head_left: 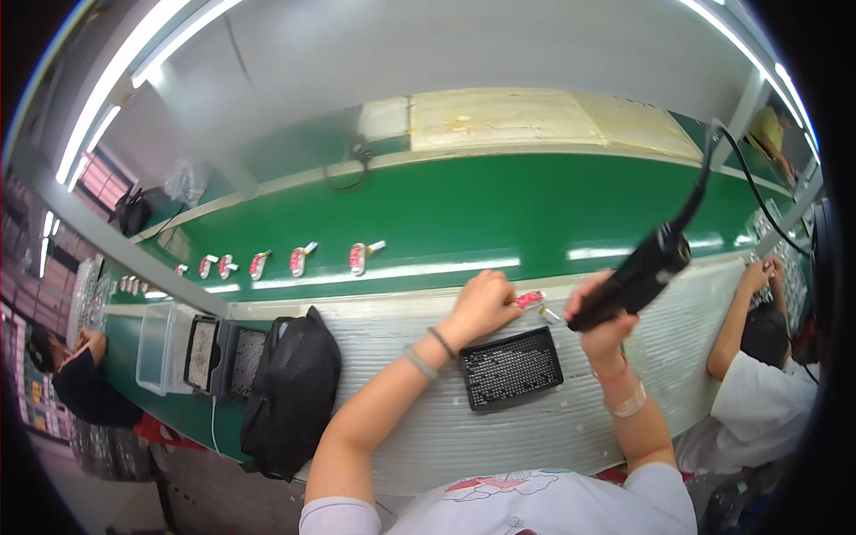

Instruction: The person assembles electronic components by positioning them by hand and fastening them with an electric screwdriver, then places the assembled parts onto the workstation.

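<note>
The black tray [521, 398], filled with small metallic bits, rests on the pale ribbed mat [410, 473] and serves as the landmark. Just beyond its far edge lies the red-and-white piece [530, 300]. Your left hand [482, 306], beyond the tray's far left corner, has its fingertips closed on the near-left end of this piece. Your right hand [610, 332], to the right of the tray, is wrapped around the black screwdriver [635, 281], which slants down toward the piece; whether its tip touches cannot be told. The two hands stand apart. Left of the tray sits a black bag [294, 397], with a clear box [157, 357] farther left. Beyond and left of the tray, similar red-and-white pieces [358, 259] form a row on the green belt [499, 209]. Well to the tray's right sits a co-worker [758, 415].
</note>
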Motion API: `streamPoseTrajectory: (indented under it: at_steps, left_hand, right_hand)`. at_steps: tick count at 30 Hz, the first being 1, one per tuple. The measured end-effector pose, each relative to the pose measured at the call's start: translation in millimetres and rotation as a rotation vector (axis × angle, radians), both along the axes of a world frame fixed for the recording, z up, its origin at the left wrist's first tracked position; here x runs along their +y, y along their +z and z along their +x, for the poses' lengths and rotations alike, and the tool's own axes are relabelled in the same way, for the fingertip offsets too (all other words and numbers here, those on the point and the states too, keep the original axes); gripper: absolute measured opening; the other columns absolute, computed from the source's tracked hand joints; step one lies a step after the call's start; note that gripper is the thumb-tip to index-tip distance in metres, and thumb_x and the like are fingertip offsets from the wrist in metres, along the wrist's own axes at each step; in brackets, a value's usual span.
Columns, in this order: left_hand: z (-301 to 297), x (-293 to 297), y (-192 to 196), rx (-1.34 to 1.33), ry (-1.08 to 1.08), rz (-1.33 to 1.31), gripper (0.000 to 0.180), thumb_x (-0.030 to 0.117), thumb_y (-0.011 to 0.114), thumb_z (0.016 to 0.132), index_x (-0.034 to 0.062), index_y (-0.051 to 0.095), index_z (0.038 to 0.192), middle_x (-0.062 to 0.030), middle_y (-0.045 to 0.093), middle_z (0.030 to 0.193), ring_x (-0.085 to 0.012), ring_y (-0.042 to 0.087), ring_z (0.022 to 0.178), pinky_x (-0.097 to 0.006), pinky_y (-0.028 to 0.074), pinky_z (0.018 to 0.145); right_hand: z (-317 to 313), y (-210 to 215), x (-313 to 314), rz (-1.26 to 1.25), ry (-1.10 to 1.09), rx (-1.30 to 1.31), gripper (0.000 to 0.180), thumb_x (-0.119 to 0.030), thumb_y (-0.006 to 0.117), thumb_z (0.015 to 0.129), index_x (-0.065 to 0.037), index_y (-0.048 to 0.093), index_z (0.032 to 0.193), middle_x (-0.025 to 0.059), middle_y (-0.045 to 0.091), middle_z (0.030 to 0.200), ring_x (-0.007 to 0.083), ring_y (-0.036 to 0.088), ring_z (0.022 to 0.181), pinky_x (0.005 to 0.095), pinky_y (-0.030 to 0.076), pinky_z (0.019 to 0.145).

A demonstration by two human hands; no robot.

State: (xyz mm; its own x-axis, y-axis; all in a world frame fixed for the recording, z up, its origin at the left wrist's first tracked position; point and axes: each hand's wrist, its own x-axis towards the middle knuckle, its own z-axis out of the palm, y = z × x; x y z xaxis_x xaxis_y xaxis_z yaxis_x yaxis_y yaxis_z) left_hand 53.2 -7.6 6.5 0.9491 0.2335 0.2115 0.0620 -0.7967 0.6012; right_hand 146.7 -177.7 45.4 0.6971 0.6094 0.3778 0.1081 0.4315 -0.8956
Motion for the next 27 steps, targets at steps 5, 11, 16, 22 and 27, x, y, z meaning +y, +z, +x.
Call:
streamPoseTrajectory:
  at_steps: [5, 11, 16, 22, 27]
  left_hand:
    - [29.0, -20.9, 14.6, -0.046, -0.251, -0.105, 0.024, 0.025, 0.072, 0.069, 0.0048, 0.069, 0.083, -0.0160, 0.061, 0.091, -0.0321, 0.053, 0.092, -0.040, 0.044, 0.082]
    - [-40.9, 86.6, 15.9, -0.302, 0.631, 0.310, 0.024, 0.018, 0.069, 0.074, 0.0048, 0.061, 0.092, -0.0141, 0.058, 0.097, -0.0309, 0.052, 0.096, -0.039, 0.042, 0.083]
    - [-93.5, 135.3, -19.3, -0.033, 0.968, 0.321, 0.028, 0.010, 0.069, 0.071, 0.0044, 0.054, 0.094, -0.0159, 0.058, 0.090, -0.0342, 0.054, 0.089, -0.042, 0.044, 0.075]
    - [-60.6, 100.6, -11.5, -0.243, 0.708, 0.087, 0.017, 0.002, 0.064, 0.075, 0.0021, 0.056, 0.091, -0.0121, 0.062, 0.081, -0.0285, 0.060, 0.074, -0.038, 0.048, 0.066]
    - [-21.5, 25.5, 5.5, -0.302, 0.164, -0.154, 0.021, 0.002, 0.065, 0.075, 0.0011, 0.062, 0.096, -0.0098, 0.064, 0.086, -0.0166, 0.061, 0.073, -0.027, 0.050, 0.068]
  right_hand:
    - [-8.7, -27.2, -48.0, -0.054, -0.102, -0.007, 0.088, -0.086, 0.043, 0.062, -0.003, 0.041, 0.091, 0.0066, 0.048, 0.066, 0.0165, 0.051, 0.057, 0.0281, 0.044, 0.054]
    - [-16.5, -9.4, -48.5, -0.071, -0.161, -0.067, 0.078, -0.078, 0.047, 0.070, -0.002, 0.045, 0.091, 0.0075, 0.048, 0.072, 0.0176, 0.051, 0.067, 0.0335, 0.045, 0.065]
    - [-14.7, -20.4, -47.2, 0.001, -0.128, 0.077, 0.083, -0.077, 0.053, 0.068, 0.002, 0.047, 0.093, 0.0073, 0.051, 0.073, 0.0158, 0.053, 0.064, 0.0292, 0.047, 0.060]
    - [-12.9, -30.0, -45.5, -0.079, -0.178, 0.055, 0.093, -0.089, 0.043, 0.056, -0.004, 0.043, 0.094, 0.0055, 0.050, 0.069, 0.0141, 0.050, 0.059, 0.0262, 0.043, 0.054]
    - [-15.2, 13.8, -23.5, 0.031, -0.112, -0.011, 0.098, -0.094, 0.029, 0.053, -0.003, 0.041, 0.088, 0.0074, 0.049, 0.064, 0.0164, 0.050, 0.055, 0.0294, 0.045, 0.054]
